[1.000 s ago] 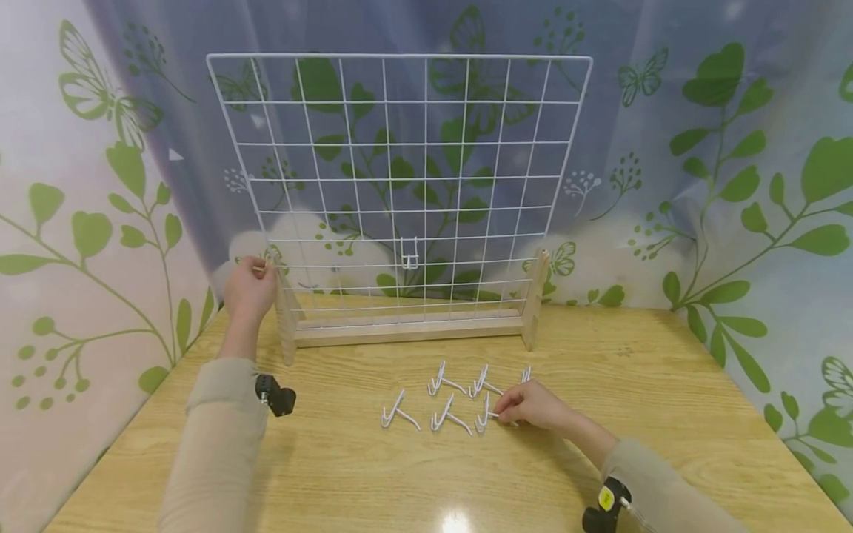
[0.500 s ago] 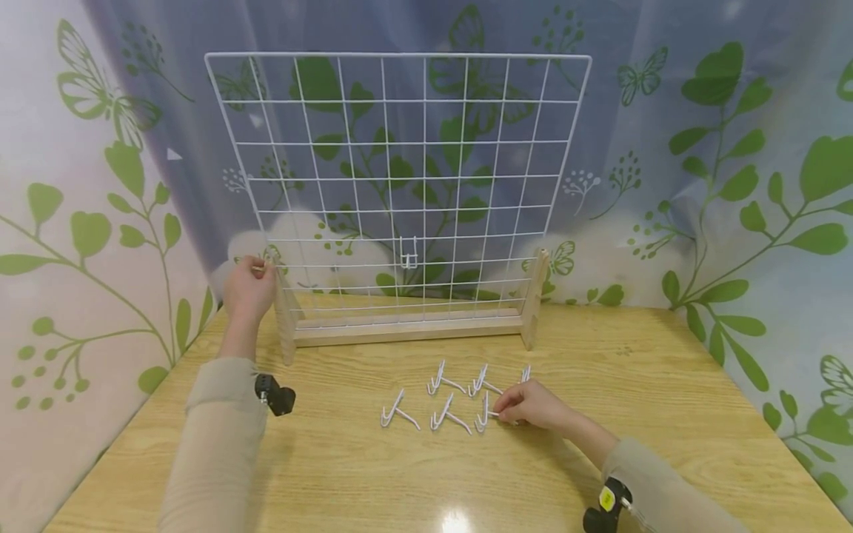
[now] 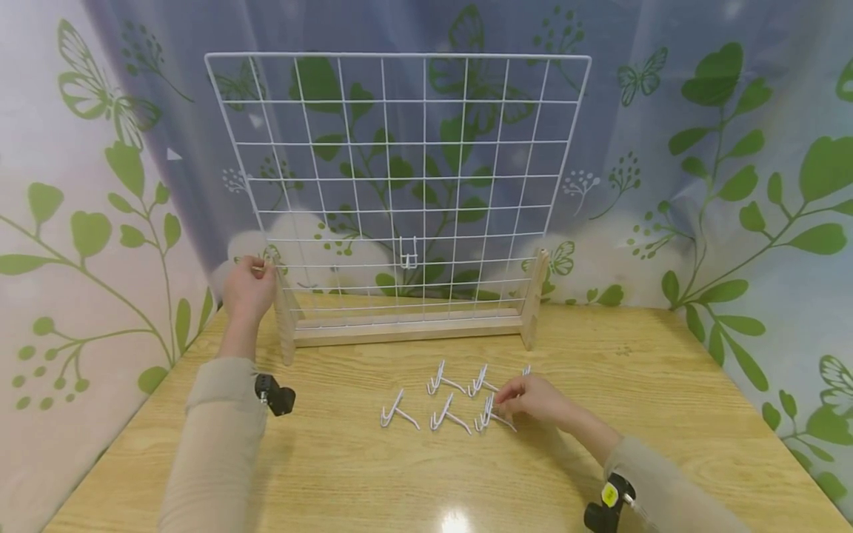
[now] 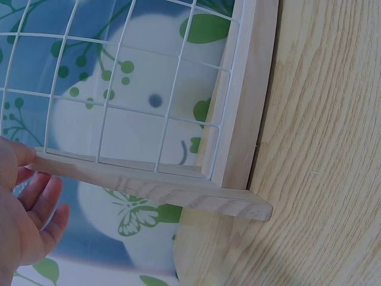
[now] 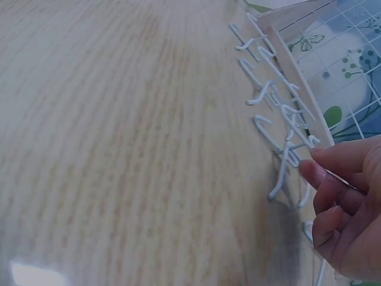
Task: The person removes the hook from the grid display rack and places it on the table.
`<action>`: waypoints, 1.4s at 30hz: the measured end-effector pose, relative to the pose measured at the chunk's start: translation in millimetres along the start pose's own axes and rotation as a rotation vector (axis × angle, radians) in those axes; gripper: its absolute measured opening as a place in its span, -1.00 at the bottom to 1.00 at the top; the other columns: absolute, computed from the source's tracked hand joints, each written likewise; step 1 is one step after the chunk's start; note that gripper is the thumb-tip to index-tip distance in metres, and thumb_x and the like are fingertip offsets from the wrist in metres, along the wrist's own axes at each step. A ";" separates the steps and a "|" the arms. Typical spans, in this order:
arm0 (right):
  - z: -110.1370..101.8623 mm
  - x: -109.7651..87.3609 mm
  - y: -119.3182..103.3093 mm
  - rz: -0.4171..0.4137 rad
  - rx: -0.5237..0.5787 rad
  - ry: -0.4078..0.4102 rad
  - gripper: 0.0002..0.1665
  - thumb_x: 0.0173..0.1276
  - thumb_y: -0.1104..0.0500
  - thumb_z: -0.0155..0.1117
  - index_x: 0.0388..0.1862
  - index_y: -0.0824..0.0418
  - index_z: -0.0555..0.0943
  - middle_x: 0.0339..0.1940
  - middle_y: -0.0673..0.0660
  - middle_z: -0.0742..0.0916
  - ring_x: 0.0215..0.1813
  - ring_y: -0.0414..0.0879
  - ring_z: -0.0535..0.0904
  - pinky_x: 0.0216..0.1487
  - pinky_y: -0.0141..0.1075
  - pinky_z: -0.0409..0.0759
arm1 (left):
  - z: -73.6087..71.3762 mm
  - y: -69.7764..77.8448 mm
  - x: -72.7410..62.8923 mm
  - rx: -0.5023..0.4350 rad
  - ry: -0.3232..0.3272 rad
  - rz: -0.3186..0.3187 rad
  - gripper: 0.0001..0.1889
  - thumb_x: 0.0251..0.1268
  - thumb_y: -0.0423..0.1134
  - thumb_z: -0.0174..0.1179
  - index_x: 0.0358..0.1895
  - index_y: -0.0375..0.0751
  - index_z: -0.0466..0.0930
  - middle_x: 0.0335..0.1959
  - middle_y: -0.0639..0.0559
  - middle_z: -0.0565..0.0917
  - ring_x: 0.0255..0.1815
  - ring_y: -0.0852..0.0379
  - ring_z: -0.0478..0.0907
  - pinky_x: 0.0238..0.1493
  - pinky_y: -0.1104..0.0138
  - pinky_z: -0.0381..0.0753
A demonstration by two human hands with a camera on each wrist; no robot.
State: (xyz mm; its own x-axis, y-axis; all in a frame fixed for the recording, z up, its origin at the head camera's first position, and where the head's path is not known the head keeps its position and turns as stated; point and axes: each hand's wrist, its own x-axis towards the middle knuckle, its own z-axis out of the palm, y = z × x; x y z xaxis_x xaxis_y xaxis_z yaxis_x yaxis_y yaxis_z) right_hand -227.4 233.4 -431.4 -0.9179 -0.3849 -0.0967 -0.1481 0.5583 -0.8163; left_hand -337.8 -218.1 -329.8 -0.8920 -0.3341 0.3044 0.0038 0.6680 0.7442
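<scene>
A white wire grid panel (image 3: 424, 178) stands upright in a wooden stand (image 3: 406, 333). My left hand (image 3: 249, 292) pinches the top of the stand's left upright (image 4: 149, 185), its other fingers loosely curled beside the wood. On the table, my right hand (image 3: 536, 403) has thumb and forefinger at the upper end of a white wire hook (image 3: 489, 414), pinching it in the right wrist view (image 5: 283, 161). Fingertips partly cover that end. Several similar hooks, such as the leftmost hook (image 3: 400, 412), lie in two rows in front of the stand.
One double-wire hook (image 3: 409, 253) hangs on the grid's lower middle. Another hook (image 3: 526, 371) lies partly behind my right hand. The wooden table (image 3: 333, 474) reaches back to a leaf-printed curtain (image 3: 733, 185).
My right hand has shifted slightly up from the hook's projecting arm to its upper end, so the arm now shows. The left hand and the grid stay put.
</scene>
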 end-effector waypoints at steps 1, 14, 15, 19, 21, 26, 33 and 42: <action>-1.5 1.0 -0.8 0.002 0.002 0.007 -0.85 0.17 0.29 0.26 -0.28 0.33 0.65 -0.36 0.06 0.67 -0.42 -0.16 0.43 -0.43 -0.35 0.40 | 0.0 -0.2 0.4 0.001 -0.001 -0.001 -0.60 0.37 -0.09 -0.10 0.04 -0.36 0.42 -0.11 -0.30 0.53 -0.08 -0.22 0.44 -0.05 0.04 0.36; -20.0 7.4 -17.5 0.025 0.036 0.058 -0.75 0.25 0.25 0.22 -0.17 0.41 0.61 -0.50 0.17 0.63 -0.57 -0.18 0.32 -0.62 -0.45 0.23 | -0.3 0.4 1.3 -0.006 -0.009 -0.011 -0.60 0.36 -0.09 -0.10 0.05 -0.34 0.42 -0.09 -0.29 0.53 -0.05 -0.22 0.43 -0.02 0.03 0.35; -21.2 8.2 -18.3 0.022 0.035 0.060 -0.75 0.25 0.25 0.22 -0.17 0.41 0.61 -0.49 0.17 0.63 -0.57 -0.18 0.32 -0.62 -0.44 0.23 | -0.3 0.2 1.5 -0.005 -0.010 -0.009 -0.60 0.36 -0.09 -0.11 0.06 -0.34 0.41 -0.08 -0.29 0.53 -0.05 -0.22 0.43 -0.02 0.03 0.35; -25.5 10.2 -22.8 0.024 0.042 0.062 -0.71 0.26 0.23 0.22 -0.13 0.43 0.59 -0.43 0.15 0.66 -0.54 -0.17 0.33 -0.60 -0.43 0.26 | -0.1 0.3 1.9 -0.007 -0.009 -0.009 -0.60 0.36 -0.10 -0.11 0.05 -0.34 0.42 -0.09 -0.28 0.53 -0.05 -0.22 0.43 -0.03 0.04 0.34; -27.9 11.3 -25.4 0.027 0.044 0.067 -0.69 0.27 0.21 0.22 -0.12 0.43 0.59 -0.41 0.10 0.66 -0.53 -0.16 0.34 -0.59 -0.42 0.27 | -0.1 0.5 2.2 -0.007 -0.008 -0.011 -0.61 0.35 -0.10 -0.10 0.05 -0.34 0.42 -0.09 -0.28 0.53 -0.05 -0.21 0.43 -0.02 0.04 0.34; -35.1 14.8 -33.8 0.027 0.042 0.086 -0.67 0.28 0.18 0.21 -0.08 0.41 0.58 -0.40 0.04 0.66 -0.49 -0.11 0.37 -0.57 -0.38 0.29 | 0.0 0.7 2.5 -0.010 -0.009 -0.015 -0.61 0.35 -0.10 -0.10 0.05 -0.33 0.42 -0.08 -0.28 0.53 -0.04 -0.22 0.43 -0.01 0.03 0.34; -43.1 23.6 -48.9 -0.012 0.041 0.100 -0.66 0.27 0.20 0.22 -0.08 0.43 0.57 -0.43 0.03 0.65 -0.54 -0.18 0.34 -0.60 -0.41 0.27 | -0.4 1.0 1.8 -0.017 -0.012 -0.019 -0.61 0.37 -0.09 -0.10 0.06 -0.33 0.41 -0.08 -0.27 0.53 -0.06 -0.21 0.43 -0.02 0.04 0.34; -50.0 38.3 -71.9 -0.032 0.035 0.106 -0.68 0.30 0.18 0.20 -0.06 0.37 0.59 -0.40 0.04 0.66 -0.53 -0.16 0.35 -0.57 -0.39 0.27 | -1.5 0.5 -0.2 -0.008 -0.019 -0.018 -0.60 0.37 -0.10 -0.11 0.07 -0.34 0.41 -0.07 -0.29 0.53 -0.04 -0.21 0.43 0.00 0.04 0.35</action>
State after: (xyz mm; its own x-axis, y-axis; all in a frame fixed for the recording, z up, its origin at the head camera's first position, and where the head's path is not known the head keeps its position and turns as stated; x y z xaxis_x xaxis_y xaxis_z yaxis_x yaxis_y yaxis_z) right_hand -270.3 215.3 -348.0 -0.9469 -0.3214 -0.0108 -0.1669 0.5200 -0.8377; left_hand -336.9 -218.7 -328.6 -0.9002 -0.3338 0.2796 -0.0091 0.6563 0.7545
